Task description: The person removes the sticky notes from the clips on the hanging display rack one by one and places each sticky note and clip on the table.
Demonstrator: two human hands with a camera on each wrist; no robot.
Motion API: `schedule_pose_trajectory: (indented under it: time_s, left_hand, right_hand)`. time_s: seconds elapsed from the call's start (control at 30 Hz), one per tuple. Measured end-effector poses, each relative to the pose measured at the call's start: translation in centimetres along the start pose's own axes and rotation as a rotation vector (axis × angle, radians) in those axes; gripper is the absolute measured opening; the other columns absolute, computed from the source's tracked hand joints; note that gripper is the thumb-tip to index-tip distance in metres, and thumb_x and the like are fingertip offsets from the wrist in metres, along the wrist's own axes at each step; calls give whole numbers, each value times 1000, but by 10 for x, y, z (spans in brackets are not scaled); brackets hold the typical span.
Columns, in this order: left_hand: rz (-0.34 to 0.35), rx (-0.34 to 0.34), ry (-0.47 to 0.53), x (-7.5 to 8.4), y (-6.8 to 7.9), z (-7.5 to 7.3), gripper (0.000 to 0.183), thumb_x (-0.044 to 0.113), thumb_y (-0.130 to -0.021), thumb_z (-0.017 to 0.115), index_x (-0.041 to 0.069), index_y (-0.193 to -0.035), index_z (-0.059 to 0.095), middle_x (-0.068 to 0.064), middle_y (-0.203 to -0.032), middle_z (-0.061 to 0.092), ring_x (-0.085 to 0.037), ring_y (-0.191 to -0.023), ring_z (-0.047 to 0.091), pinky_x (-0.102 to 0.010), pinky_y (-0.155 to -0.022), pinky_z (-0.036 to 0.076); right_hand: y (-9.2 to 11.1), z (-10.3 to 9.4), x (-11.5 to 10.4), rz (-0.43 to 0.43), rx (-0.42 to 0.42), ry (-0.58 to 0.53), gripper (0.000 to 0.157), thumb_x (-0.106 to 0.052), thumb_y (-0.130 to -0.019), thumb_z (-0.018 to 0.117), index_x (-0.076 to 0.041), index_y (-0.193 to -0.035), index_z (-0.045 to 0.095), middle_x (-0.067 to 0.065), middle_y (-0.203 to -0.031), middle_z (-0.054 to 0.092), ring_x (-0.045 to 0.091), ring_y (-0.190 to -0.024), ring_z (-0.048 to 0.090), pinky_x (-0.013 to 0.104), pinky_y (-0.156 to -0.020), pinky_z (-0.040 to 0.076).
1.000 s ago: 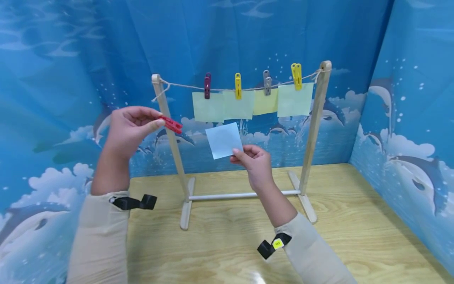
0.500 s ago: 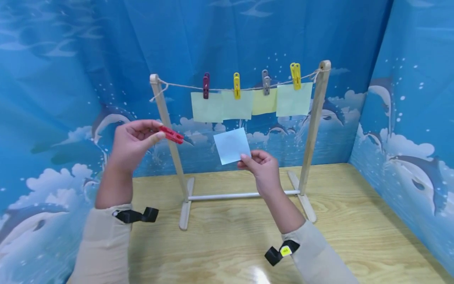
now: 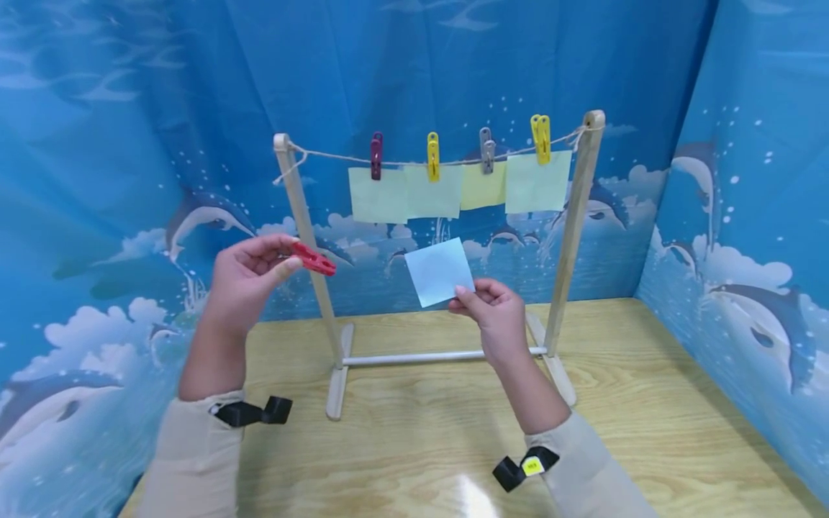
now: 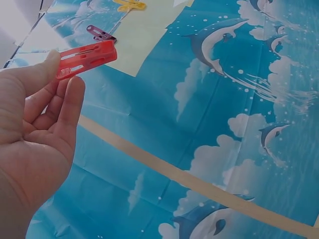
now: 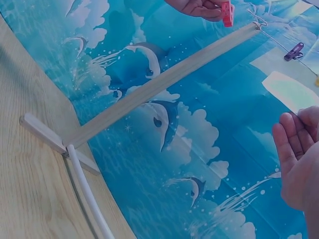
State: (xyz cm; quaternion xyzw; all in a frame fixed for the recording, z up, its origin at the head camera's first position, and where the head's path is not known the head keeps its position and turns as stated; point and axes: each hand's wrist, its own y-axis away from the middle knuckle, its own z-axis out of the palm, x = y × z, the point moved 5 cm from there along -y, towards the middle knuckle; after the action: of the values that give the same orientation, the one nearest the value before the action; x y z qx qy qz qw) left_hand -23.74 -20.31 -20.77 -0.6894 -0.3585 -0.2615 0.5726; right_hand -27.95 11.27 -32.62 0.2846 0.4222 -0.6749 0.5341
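Note:
My left hand [image 3: 249, 280] pinches a red clothespin [image 3: 314, 260] between thumb and fingers, in front of the rack's left post. In the left wrist view the red clothespin [image 4: 88, 59] points away from the fingertips. Further right, my right hand [image 3: 499, 316] holds a light blue square paper note [image 3: 440, 272] by its lower right corner, below the line. Several pale green and yellow notes hang from the string [image 3: 343, 157], each under a clothespin: a dark red one [image 3: 376, 156], a yellow one [image 3: 433, 157], a grey one [image 3: 486, 151] and, at the right, yellow [image 3: 540, 139].
A wooden rack with a left post [image 3: 304, 208], a right post [image 3: 575, 230] and a white crossbar [image 3: 414, 357] stands on the wood-grain table [image 3: 388, 446]. Behind it hangs a blue dolphin-print curtain [image 3: 414, 65], which also covers the right side.
Both hands have moved down and to the right, the left with the red clothespin and the right with the blue note. The hanging notes stay where they were.

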Motion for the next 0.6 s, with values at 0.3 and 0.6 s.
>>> schedule_pose_trajectory:
  time_s: [0.3,0.6]
  left_hand:
    - [-74,-10,-12,-13,13,4,33,7,-92,68,-5,-122,63,-3,-107,72,-16,-96,69,-21,-87,53]
    - [-70,-68,42,-26,26,9,38,1,-92,65,-2,-130,60,-2,-107,72,-14,-94,69,-22,-86,54]
  right_hand:
    - [2,-11,-2,-21,-9,1,5,4,-88,69,0,-86,65,8,-77,69,18,-68,70,36,-76,59]
    - [7,-25,-1,6,12,78,11,4,-88,69,-6,-91,67,7,-80,66,18,-68,68,35,-71,60]
